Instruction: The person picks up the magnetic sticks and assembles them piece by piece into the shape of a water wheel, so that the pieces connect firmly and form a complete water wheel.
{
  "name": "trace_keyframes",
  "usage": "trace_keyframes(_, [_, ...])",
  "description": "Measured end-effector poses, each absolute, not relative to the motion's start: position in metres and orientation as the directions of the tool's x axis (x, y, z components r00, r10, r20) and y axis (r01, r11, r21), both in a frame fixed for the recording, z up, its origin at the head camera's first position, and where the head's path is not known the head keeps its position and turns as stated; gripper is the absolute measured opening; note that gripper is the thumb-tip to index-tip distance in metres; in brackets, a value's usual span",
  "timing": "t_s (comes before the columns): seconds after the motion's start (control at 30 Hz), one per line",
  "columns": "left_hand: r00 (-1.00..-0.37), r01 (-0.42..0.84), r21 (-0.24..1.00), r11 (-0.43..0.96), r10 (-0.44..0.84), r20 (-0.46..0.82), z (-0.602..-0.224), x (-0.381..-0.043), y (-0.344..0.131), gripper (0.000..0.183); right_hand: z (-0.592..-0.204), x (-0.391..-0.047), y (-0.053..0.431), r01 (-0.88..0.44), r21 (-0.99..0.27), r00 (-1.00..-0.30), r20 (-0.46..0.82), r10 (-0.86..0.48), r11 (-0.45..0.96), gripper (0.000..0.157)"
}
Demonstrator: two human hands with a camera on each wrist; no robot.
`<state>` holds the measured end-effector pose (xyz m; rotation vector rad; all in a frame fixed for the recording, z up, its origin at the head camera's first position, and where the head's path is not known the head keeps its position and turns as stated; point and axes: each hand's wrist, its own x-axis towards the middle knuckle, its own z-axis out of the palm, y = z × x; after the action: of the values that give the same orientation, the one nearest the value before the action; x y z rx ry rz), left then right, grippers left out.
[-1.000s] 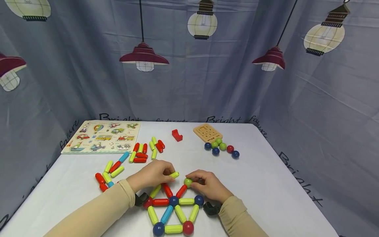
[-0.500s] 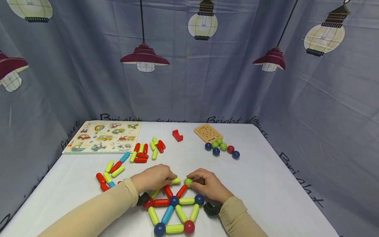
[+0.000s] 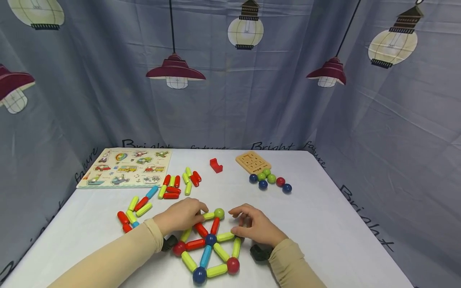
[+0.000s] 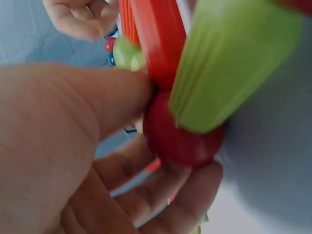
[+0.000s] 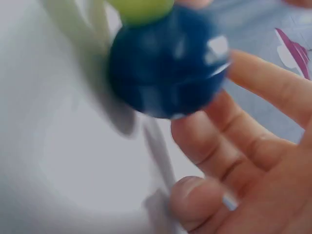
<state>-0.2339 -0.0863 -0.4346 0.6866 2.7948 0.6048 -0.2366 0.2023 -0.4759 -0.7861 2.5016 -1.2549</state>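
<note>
Beyond and left of the central blue ball (image 3: 211,239), a red ball (image 4: 185,134) was pinched by the left hand (image 3: 181,216); right of that landmark, nothing was grasped by the relaxed right hand (image 3: 257,226). Beyond it, the green ball (image 3: 219,213) was probably best steadied gently.

There are two hands (image 3: 181,216) (image 3: 256,226), one rod frame (image 3: 210,239) and seven clustered balls (image 3: 271,178).

We find soft, even light across the flat white counter (image 3: 335,228) in the head view, dimmer, blurrier wrist views, and glare on the glossy, round dark-blue ball (image 5: 168,66).
</note>
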Motion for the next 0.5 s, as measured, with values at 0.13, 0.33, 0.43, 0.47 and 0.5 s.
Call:
trace_keyframes(0.13, [-0.917, 0.315, 0.437, 0.842, 0.389, -0.09, -0.436, -0.23, -0.093, 0.035, -0.476, -0.237, 0.206, -0.39, -0.768, -0.826, 0.049, -0.561, 0.508, 0.032])
trace_keyframes(0.33, [-0.932, 0.272, 0.441, 0.855, 0.349, -0.101, -0.435, -0.216, -0.101, 0.045, -0.479, -0.238, 0.202, -0.362, -0.751, -0.871, 0.061, -0.488, 0.552, 0.028])
trace_keyframes(0.43, [-0.936, 0.262, 0.434, 0.862, 0.336, -0.103, -0.435, -0.211, -0.103, 0.047, -0.478, -0.238, 0.202, -0.339, -0.768, -0.87, 0.037, -0.491, 0.544, 0.034])
trace_keyframes(0.47, [-0.938, 0.257, 0.432, 0.864, 0.331, -0.105, -0.435, -0.21, -0.104, 0.048, -0.477, -0.238, 0.201, -0.335, -0.771, -0.867, 0.028, -0.498, 0.541, 0.036])
trace_keyframes(0.5, [-0.94, 0.251, 0.429, 0.868, 0.325, -0.108, -0.435, -0.209, -0.104, 0.049, -0.477, -0.237, 0.201, -0.337, -0.772, -0.864, 0.025, -0.503, 0.54, 0.037])
